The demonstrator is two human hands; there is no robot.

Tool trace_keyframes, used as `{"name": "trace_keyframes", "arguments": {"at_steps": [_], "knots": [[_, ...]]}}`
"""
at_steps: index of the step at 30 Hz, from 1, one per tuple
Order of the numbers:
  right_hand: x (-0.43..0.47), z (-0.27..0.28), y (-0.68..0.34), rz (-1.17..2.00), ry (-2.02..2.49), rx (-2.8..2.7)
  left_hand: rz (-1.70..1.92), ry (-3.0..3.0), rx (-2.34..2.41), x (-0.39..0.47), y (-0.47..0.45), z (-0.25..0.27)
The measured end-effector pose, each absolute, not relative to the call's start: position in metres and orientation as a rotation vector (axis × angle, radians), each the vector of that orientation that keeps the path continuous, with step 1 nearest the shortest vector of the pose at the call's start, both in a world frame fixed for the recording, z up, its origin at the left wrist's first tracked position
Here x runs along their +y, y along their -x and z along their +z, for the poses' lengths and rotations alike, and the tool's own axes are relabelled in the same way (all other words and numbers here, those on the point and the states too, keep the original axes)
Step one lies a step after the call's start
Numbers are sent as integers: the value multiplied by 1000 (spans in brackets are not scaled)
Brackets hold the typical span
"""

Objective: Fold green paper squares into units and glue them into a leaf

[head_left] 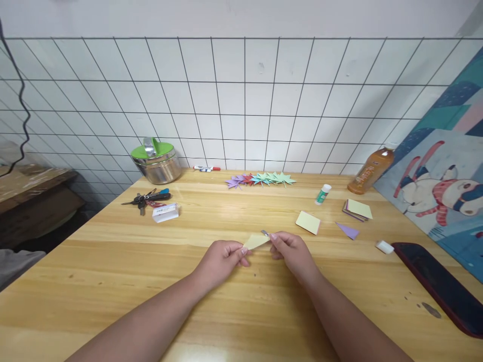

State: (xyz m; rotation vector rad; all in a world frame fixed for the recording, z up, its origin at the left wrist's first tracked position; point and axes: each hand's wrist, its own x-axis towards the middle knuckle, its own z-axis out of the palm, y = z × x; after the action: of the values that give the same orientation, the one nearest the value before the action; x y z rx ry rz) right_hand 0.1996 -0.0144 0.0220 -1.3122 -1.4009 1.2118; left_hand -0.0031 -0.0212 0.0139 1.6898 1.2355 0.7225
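A piece of folded pale yellow paper (255, 242) is stretched between my hands, just above the wooden table. My left hand (229, 255) pinches its left end between thumb and fingers. At the paper's right end, the fingers of my right hand (289, 247) are closed. From their tips pokes a small grey metal piece (264, 233) that looks like a blade, lying against the paper's upper edge. How much of the paper sits inside the right fingers is hidden. Beyond the right hand lies a yellow paper pad (308, 222).
Right side: a purple folded triangle (347, 231), a paper stack (357, 209), a glue stick (323, 194), an eraser (385, 247), a phone (441, 286), a drink bottle (372, 171). Joined folded papers (260, 179) lie by the wall. Left: keys (145, 198), a white box (165, 212), a lidded pot (156, 163), markers (207, 169).
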Motion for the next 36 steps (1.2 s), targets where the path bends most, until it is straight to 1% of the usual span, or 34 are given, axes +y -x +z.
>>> {"name": "trace_keyframes", "arguments": {"at_steps": [4,7,10,13,15,18,22,27,30,33,36], "knots": [[-20,28,-197,788,1127,-1775,658,-1853,1216,-26,4,19],[-23,28,-193,636,1090,-1934,625,-1879,1184,-28,2,19],[-24,24,-188,652,1162,-1885,666,-1806,1123,-28,-2,18],[-24,21,-188,753,1227,-1797,704,-1534,1004,-26,-3,17],[-24,21,-189,743,1280,-1761,699,-1335,952,-25,-3,16],[-25,22,-192,617,1290,-1811,670,-1122,903,-24,-3,13],[-25,23,-194,453,1099,-1930,636,-935,831,-24,-2,13],[-26,26,-196,293,928,-2003,755,-787,826,-23,-1,16],[-26,27,-197,232,857,-2054,766,-741,853,-21,1,16],[-25,27,-197,267,832,-2103,753,-732,886,-21,2,16],[-25,24,-196,481,871,-2090,770,-788,883,-22,2,16]]}}
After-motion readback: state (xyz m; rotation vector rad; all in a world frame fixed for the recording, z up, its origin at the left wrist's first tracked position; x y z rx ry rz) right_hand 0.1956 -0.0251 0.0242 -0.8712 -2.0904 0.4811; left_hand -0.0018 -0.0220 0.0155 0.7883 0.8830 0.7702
